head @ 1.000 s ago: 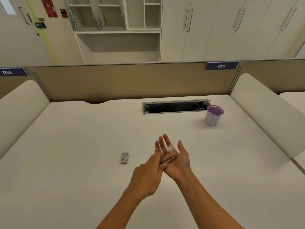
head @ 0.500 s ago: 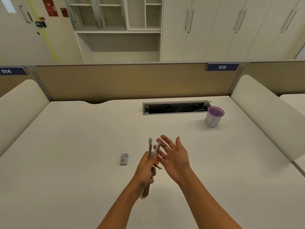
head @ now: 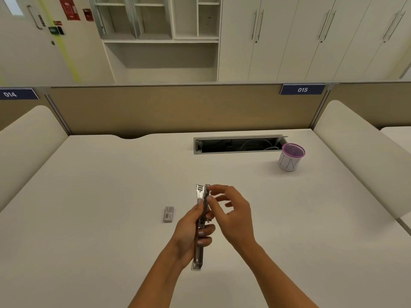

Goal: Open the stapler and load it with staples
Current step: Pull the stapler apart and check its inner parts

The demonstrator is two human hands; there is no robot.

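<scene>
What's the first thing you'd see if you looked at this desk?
Two hands in the middle: the left hand grips a metal stapler and the right hand pinches its far end. A small staple box lies just left of them; a purple-rimmed cup stands at the back right.

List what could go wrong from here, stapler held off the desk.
Left hand grips the stapler in the air by its middle; the right hand working its top end could twist it loose.
Right fingers sit against the metal arms: may get pinched.
Staple box lies apart on the desk; both hands are busy.
</scene>
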